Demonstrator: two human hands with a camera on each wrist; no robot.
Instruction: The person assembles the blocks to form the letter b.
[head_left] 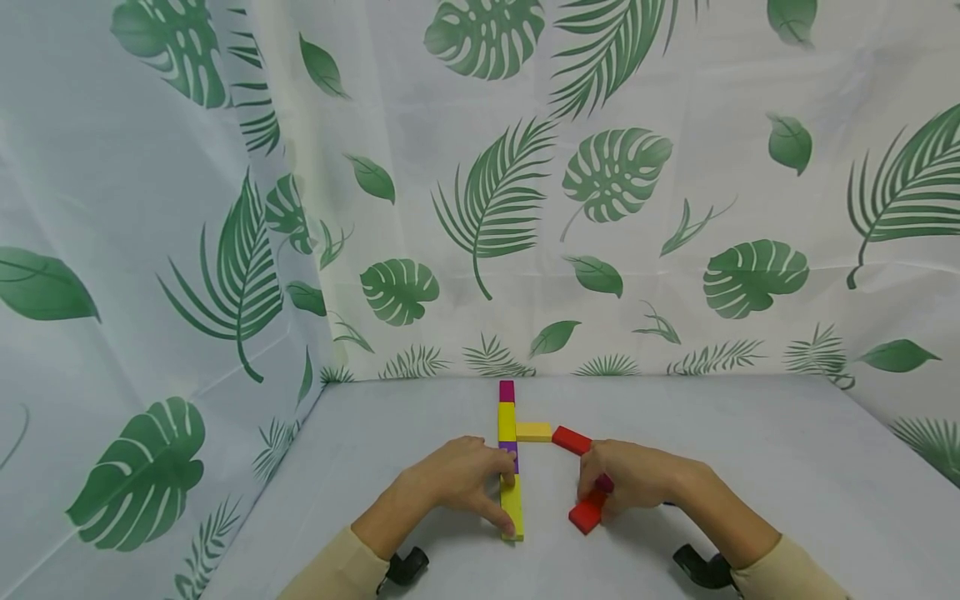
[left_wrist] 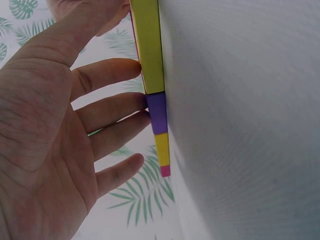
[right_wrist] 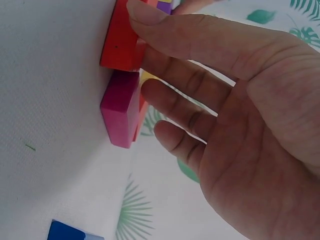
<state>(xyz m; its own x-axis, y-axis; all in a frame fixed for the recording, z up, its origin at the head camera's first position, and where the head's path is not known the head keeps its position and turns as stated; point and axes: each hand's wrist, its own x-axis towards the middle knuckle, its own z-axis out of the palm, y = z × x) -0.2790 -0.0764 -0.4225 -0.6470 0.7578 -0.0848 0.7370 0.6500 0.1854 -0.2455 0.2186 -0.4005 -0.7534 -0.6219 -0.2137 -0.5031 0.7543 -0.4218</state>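
A straight row of flat blocks runs away from me: a near yellow block (head_left: 511,500), a purple block (head_left: 508,447), a far yellow block (head_left: 507,421) and a magenta block (head_left: 507,391). My left hand (head_left: 467,477) touches the row's left side with extended fingers, its thumb at the near end. To the right, my right hand (head_left: 633,473) pinches a red block (right_wrist: 119,42) between thumb and fingers. Beside that lies a second magenta block (right_wrist: 119,107), mostly covered in the head view. A pale yellow block (head_left: 534,432) and another red block (head_left: 572,440) lie beyond.
A blue block (right_wrist: 66,232) shows at the bottom of the right wrist view. Leaf-patterned cloth (head_left: 517,317) hangs behind and left of the white tabletop (head_left: 412,417). Black devices (head_left: 407,567) are worn at both wrists.
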